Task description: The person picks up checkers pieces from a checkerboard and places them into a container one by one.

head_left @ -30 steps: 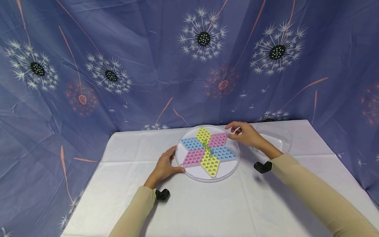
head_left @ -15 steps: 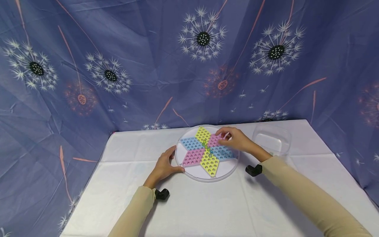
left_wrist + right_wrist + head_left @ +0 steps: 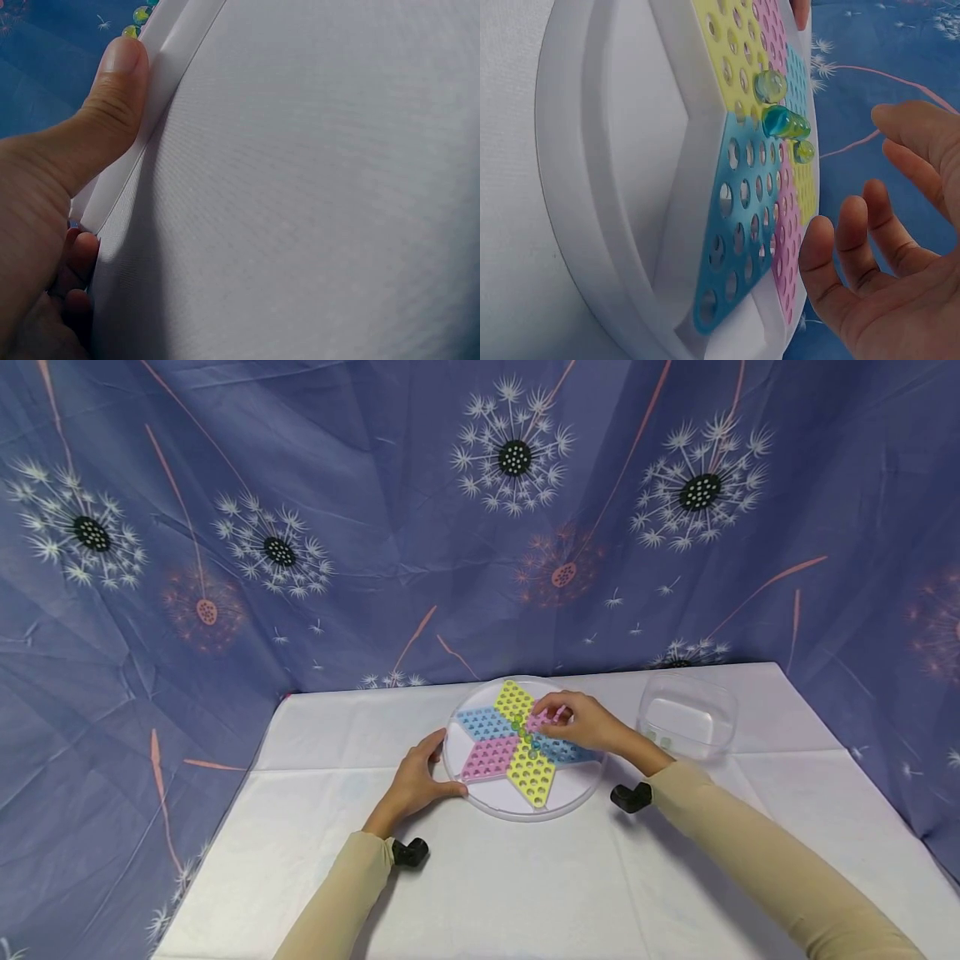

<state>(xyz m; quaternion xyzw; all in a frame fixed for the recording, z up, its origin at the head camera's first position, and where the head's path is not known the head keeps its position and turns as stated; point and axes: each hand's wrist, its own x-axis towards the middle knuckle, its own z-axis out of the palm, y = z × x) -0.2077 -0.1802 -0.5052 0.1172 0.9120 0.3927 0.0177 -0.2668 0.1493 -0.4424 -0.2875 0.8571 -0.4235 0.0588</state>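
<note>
few marbles point(image 3: 781, 111) are seated so far: a short row of greenish glass ones is seen along the middle of the star board point(image 3: 525, 743), and nearly all the coloured holes are left unfilled. the board is lain on the white tablecloth point(image 3: 525, 877) and is steadied at its near-left rim by the left hand point(image 3: 417, 782), whose thumb is pressed flat against the edge while the fingers are tucked at the rim. the right hand point(image 3: 581, 720) is held above the pink point, just beyond the marble row; its fingers are spread and relaxed in the wrist view, and nothing is seen gripped. a clear plastic bowl point(image 3: 686, 717) with a couple of marbles is set to the right of that hand, near but apart.
</note>
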